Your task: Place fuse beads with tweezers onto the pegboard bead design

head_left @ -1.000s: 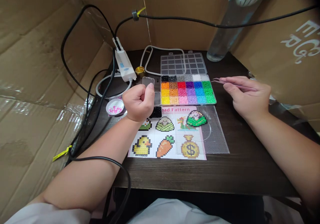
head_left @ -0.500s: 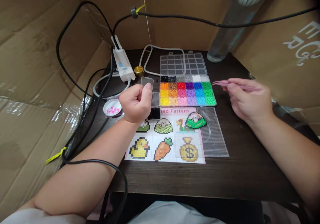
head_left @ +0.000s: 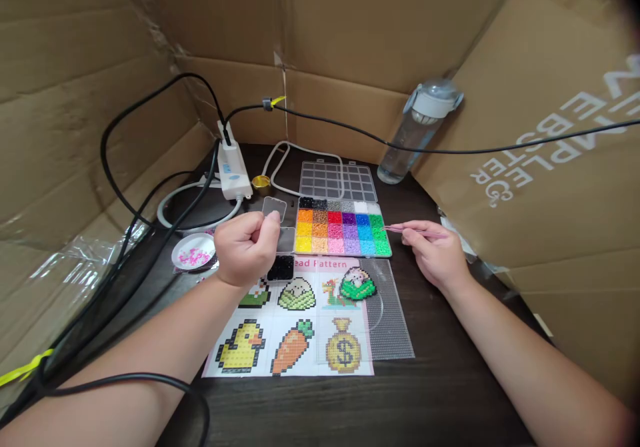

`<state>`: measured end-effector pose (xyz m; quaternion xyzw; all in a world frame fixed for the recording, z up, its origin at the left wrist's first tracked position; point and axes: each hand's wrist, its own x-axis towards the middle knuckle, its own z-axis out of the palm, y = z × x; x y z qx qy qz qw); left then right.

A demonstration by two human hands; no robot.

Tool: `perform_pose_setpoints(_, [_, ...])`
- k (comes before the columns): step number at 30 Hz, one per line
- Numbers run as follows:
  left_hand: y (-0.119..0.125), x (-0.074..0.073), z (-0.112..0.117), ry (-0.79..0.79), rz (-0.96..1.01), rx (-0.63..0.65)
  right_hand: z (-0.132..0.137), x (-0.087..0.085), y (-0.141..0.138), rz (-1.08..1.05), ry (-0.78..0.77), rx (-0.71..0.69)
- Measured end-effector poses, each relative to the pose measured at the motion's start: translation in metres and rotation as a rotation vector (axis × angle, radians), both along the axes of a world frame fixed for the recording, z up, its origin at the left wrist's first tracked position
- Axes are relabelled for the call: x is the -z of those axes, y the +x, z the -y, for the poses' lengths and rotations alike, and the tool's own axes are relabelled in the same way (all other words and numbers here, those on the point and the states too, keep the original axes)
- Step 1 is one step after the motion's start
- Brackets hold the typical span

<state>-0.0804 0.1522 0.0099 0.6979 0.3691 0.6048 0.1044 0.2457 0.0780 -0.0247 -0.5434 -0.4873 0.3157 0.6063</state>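
My right hand (head_left: 437, 250) grips a pair of pink tweezers (head_left: 425, 233), their tips over the green beads at the right side of the bead box (head_left: 343, 256). The box is open and sorted by colour. My left hand (head_left: 246, 247) is closed in a fist, thumb on top, and nothing shows in it. Beside it are a small box of black beads (head_left: 281, 268) and a clear little lid (head_left: 275, 208). A printed bead pattern sheet (head_left: 320, 334) lies in front. Partly over it is a clear pegboard (head_left: 393, 320), bearing a green and white bead figure (head_left: 358, 284).
A white dish of pink beads (head_left: 194, 252) sits left of my fist. Behind are a power strip (head_left: 234, 170), a gold-coloured cup (head_left: 261, 184) and a water bottle (head_left: 413, 137). A black cable (head_left: 340, 123) crosses in front of the cardboard walls (head_left: 345, 27).
The camera view has tilted up and turned right, so everything sits lower and further left. The tweezer tips have gone from the box's right edge to over the green beads. My left fist stays closed.
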Motion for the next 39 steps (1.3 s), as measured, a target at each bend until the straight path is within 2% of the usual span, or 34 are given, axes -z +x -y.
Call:
perform_pose_setpoints(7, [-0.002,0.002,0.0,0.028,-0.027,0.015,0.002,-0.003,-0.008,-0.025,-0.026,0.113])
perform_pose_setpoints(10, [-0.001,0.005,-0.001,0.038,-0.037,0.014,0.003,-0.015,-0.023,0.043,-0.021,0.177])
perform_pose_setpoints(12, [-0.001,0.006,-0.001,0.045,-0.043,0.018,0.0,-0.026,-0.033,0.069,-0.008,0.167])
perform_pose_setpoints(17, [-0.001,0.006,-0.001,0.045,-0.043,0.025,-0.03,-0.043,-0.041,0.136,0.017,0.205])
perform_pose_setpoints(20, [-0.002,0.005,-0.001,0.038,-0.041,0.014,-0.052,-0.038,-0.039,0.088,0.06,0.235])
perform_pose_setpoints(23, [-0.003,0.005,-0.002,0.046,-0.046,0.016,-0.062,-0.027,-0.039,0.016,0.068,0.277])
perform_pose_setpoints(27, [-0.002,0.005,-0.002,0.028,-0.042,0.008,-0.059,-0.013,-0.039,-0.091,0.076,0.228])
perform_pose_setpoints(30, [-0.002,0.006,-0.003,-0.009,-0.029,-0.005,-0.055,-0.008,-0.036,-0.084,0.075,0.224])
perform_pose_setpoints(39, [-0.002,0.008,-0.002,-0.087,-0.012,0.004,-0.056,-0.006,-0.033,-0.057,0.033,0.203])
